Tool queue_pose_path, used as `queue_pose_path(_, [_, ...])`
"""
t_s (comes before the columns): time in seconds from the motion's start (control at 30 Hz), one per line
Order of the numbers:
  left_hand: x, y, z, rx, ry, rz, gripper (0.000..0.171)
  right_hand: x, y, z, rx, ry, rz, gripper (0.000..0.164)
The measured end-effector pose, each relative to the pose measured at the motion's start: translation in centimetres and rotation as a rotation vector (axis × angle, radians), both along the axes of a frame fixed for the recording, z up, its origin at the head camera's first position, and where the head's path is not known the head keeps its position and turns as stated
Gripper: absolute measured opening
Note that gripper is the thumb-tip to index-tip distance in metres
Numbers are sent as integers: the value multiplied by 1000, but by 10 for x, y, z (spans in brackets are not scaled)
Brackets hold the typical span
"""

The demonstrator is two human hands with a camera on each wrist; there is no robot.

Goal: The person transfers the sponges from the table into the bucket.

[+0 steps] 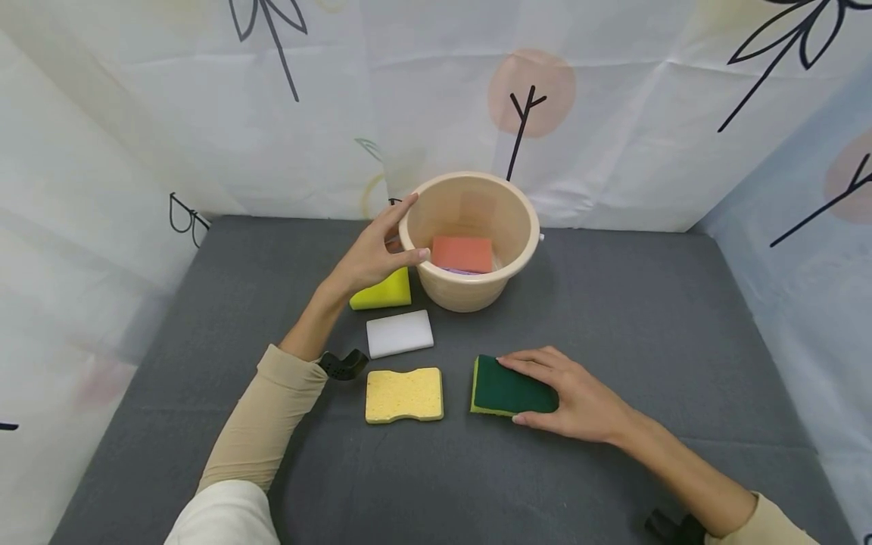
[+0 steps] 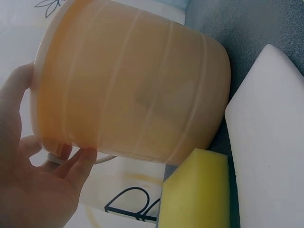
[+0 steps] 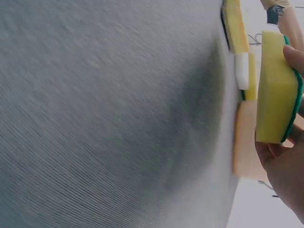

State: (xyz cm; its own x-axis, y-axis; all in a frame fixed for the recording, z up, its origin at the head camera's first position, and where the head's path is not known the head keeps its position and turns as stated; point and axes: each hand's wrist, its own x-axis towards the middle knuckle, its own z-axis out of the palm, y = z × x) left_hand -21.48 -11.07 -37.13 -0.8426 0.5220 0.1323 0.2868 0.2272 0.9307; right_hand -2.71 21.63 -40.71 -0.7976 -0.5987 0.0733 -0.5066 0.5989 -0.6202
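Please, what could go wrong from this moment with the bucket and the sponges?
The left hand grips the bucket at one side only, so a pull might tip it. The right hand pinches the green-topped sponge, which might slip. The bright yellow sponge lies close by the bucket, which could shove it.

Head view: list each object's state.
Bucket: upright, rim gripped by left hand
Green-yellow sponge: gripped by right hand, green side up
Red block: inside bucket
Purple item: inside bucket, mostly hidden
Yellow sponge: lying flat
White block: lying flat
Lime block: partly hidden
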Motion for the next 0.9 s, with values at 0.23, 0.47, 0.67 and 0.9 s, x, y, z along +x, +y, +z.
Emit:
queue_pose_path(0.23, [0, 0, 0, -15, 8, 1, 88, -14, 0, 20, -32, 40, 22, 67])
queue_pose_path(0.47, [1, -1, 0, -10, 1, -1, 87, -32, -4, 46, -59, 133, 67, 69])
queue_pose_path(0.67, [2, -3, 0, -2, 5, 0, 87, -50, -9, 68, -91, 198, 111, 69])
queue_pose_path(0.9, [0, 0, 1, -7, -2, -11, 87, -66, -10, 88, -91, 255, 92, 71])
